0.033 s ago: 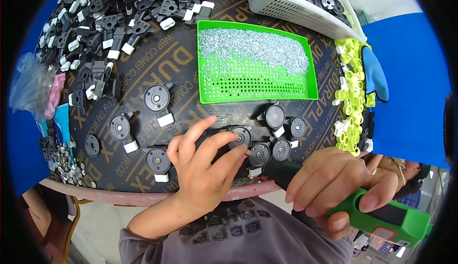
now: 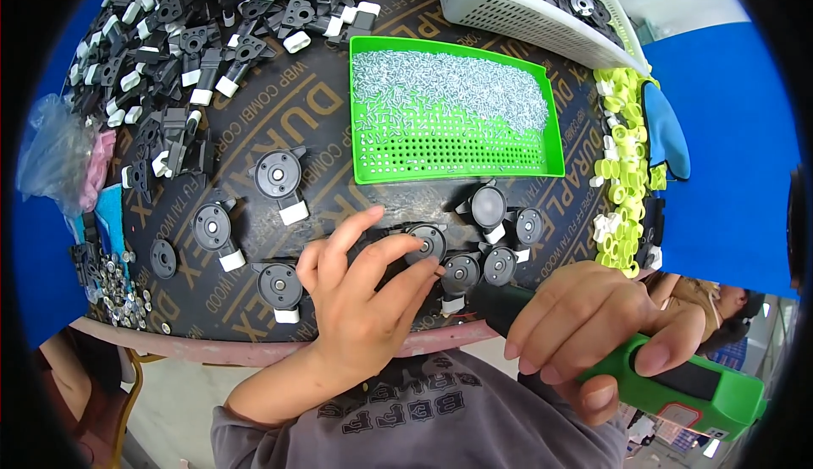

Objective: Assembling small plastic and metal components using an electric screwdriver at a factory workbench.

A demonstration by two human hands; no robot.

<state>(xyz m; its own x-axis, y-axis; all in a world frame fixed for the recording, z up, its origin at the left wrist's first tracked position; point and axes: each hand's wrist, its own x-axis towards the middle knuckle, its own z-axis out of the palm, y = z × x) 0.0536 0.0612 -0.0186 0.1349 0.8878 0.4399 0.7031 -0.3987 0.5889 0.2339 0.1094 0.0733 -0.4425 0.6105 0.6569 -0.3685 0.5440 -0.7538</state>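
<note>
Head view over a dark printed workboard [image 2: 339, 130], left hand [image 2: 360, 299] at lower centre, fingers spread, pinching a round black part [image 2: 426, 240], right hand [image 2: 584, 333] at lower right clenched round a green power screwdriver [image 2: 677, 384], green screw tray [image 2: 453, 113] at upper centre, clear plastic bag [image 2: 51, 155] at left edge.

1. A dark board bench [image 2: 254, 130] with a pinkish front edge carries everything.
2. A heap of black-and-white parts [image 2: 195, 37] covers the far left corner.
3. A green perforated tray [image 2: 457, 168] of small silver screws sits mid-bench.
4. A white basket [image 2: 517, 11] stands at the far right corner.
5. Yellow-green rings [image 2: 622, 181] line the right edge.
6. Round black assemblies [image 2: 279, 177] lie near the front edge.
7. Small metal discs [image 2: 118, 287] lie at the front left corner.
</note>
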